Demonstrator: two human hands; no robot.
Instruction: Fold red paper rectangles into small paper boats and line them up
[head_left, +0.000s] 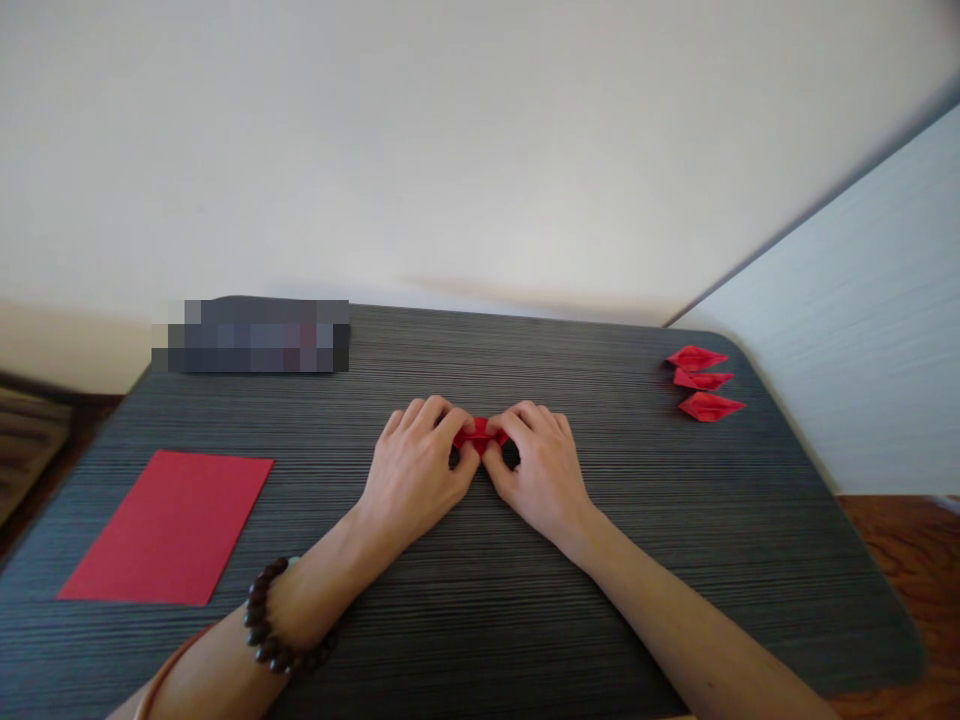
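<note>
The left hand and the right hand meet at the middle of the dark striped table, fingers curled, each pinching one end of a small folded red paper piece. The piece is creased and narrow, lying low on the table between the fingertips. Most of it is hidden under the fingers, so its shape is hard to make out. Three folded red paper shapes lie far right; a flat red sheet lies left.
</note>
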